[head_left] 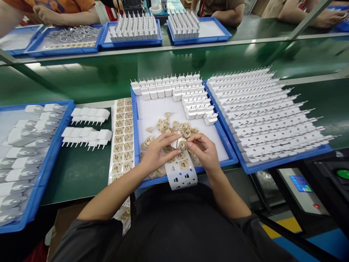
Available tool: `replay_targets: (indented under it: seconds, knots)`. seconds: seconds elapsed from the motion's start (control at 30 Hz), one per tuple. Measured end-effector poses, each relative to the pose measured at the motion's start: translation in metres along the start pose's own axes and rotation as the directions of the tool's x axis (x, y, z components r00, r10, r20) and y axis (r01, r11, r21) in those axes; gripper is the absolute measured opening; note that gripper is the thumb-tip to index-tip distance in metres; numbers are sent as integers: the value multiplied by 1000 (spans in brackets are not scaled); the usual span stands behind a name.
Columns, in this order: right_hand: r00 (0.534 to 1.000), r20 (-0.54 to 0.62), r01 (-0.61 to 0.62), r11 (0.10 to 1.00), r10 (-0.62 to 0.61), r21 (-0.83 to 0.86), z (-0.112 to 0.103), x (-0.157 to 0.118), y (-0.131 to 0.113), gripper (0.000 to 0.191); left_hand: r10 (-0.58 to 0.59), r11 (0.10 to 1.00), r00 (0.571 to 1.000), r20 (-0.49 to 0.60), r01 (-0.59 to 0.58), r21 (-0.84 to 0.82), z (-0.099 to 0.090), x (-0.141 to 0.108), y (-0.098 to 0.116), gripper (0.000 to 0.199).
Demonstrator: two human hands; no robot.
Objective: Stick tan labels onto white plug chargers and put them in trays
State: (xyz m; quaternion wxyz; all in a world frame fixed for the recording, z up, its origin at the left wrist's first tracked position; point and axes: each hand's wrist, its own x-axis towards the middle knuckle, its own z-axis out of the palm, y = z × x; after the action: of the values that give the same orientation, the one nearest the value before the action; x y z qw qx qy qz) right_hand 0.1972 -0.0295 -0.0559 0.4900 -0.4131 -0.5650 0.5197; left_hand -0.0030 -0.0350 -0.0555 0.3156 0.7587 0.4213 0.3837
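While the left hand and the right hand stood almost tip to tip: a white plug was right there between them, a brown label on its near face.
Left fingers: bent round the plug, thumb below and fingertips above, parted only by its width, and they had it firmly!
Right fingers: thumb and forefinger nearly closed at the label's right edge; whether they gripped it or merely pressed it, nobody could tell.
Backing strip: just below the fingers, a white strip curled over the near edge of the middle tray, window-shaped holes and all.
Brown scraps: just beyond the fingertips, a loose heap lay on the tray's white lining.
Standing plugs: farther beyond, white rows lined the far and right sides, pins up.
Label sheet: left of the fingers, a long sheet ran beside the tray; past it, two plug clusters sat on the green table.
Outer trays: well to the right, a packed tray; far left, another, white plugs lying inside.
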Motion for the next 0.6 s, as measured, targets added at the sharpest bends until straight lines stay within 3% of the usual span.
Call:
replay_targets:
  seconds: [0.6]
  knots:
    - [992, -62, 97, 975, -112, -199, 5, -1, 2, 6, 64, 997, 998, -17, -63, 53, 3, -1, -5, 48]
